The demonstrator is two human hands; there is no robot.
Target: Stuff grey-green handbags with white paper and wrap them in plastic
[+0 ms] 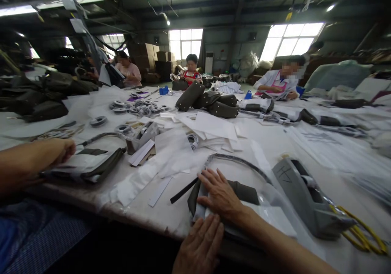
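Observation:
A dark olive handbag (246, 193) lies at the table's front edge, partly covered in white wrapping. Its curved handle (235, 159), wrapped in see-through film, arches behind it. Across the bag's left part my right hand (221, 194) rests palm down with fingers spread. My left hand (201, 243) lies lower, its outstretched fingers against the bag's front edge. A narrow black strip (183, 190) sticks out to the left of the bag. White sheet material (271, 219) covers the bag's right side. The spots directly under both palms are hidden.
A grey tape dispenser (301, 196) and yellow-handled scissors (363, 235) are at right. A co-worker's arm (33, 160) reaches over another wrapped bag (97, 160) at left. White sheets (215, 125), coiled straps (146, 107) and olive bags (214, 102) lie farther back, with several people beyond.

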